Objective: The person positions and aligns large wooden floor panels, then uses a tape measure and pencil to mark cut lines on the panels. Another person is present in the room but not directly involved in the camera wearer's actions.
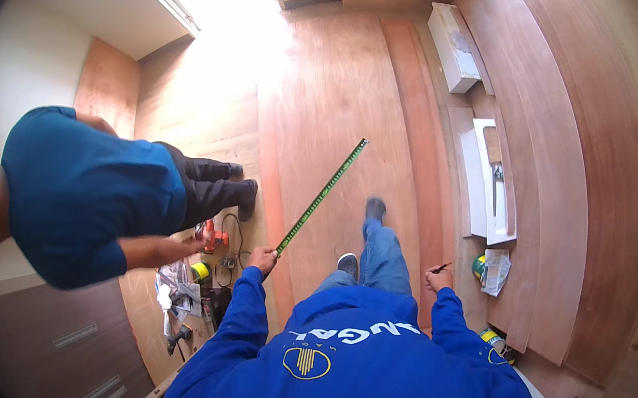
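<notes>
My left hand [263,259] is closed on the near end of a green tape measure [321,198], whose blade stretches out ahead and to the right over the plywood sheets [332,96]. The metal tip of the blade hangs free at its far end. My right hand [439,278], off to the right at about the same height, pinches a thin dark pencil [443,268] that points up and right. Both blue sleeves reach forward, and my feet stand on the wood between the hands.
A co-worker in a blue shirt [95,186] stands at left, one arm reaching toward me. Beside them lie a red power tool [209,237], a cable [231,252] and a drill [178,335]. At right are white box frames [490,181], cans and long wooden panels [580,177].
</notes>
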Motion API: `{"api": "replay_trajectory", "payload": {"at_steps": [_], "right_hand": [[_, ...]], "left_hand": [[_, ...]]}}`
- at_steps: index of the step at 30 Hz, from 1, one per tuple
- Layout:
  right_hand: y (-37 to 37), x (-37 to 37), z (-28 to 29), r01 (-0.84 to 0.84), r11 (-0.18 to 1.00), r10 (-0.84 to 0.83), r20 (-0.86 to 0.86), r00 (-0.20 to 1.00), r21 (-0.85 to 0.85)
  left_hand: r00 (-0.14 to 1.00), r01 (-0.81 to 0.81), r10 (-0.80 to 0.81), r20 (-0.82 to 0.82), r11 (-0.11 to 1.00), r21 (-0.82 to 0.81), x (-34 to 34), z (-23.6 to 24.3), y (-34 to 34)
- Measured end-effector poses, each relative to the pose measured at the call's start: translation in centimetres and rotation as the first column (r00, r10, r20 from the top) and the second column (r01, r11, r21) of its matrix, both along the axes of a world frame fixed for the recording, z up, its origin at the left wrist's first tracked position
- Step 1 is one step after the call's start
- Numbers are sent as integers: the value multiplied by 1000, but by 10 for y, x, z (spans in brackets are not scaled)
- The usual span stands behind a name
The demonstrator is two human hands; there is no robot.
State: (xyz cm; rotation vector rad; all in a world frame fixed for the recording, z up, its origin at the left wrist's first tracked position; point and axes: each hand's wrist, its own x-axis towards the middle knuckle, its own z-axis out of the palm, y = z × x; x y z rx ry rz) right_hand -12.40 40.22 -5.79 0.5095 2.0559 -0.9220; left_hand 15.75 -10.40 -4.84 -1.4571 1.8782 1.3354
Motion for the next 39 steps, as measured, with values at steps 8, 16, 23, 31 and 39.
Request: {"api": "replay_trajectory", "payload": {"at_steps": [8,16,23,31,39], "right_hand": [[-61,-174,-71,-86,974,71,78,994,210],[-312,-468,-39,-233,964,196,-248,949,-131],[-503,-610,17,-275,909,109,-458,882,-314],[-584,-536,-91,0,980,-54,-267,962,-198],[-780,-535,-216,235,937,-296,-229,927,-260]], "left_hand": [[987,155,-141,74,959,-238,-140,21,-101],[991,65,-31,131,961,-270,-230,78,-237],[988,85,-50,143,965,-250,-317,47,-405],[880,438,-377,289,880,-184,-488,-70,-679],[772,619,-577,265,778,-108,-618,-242,-852]]}}
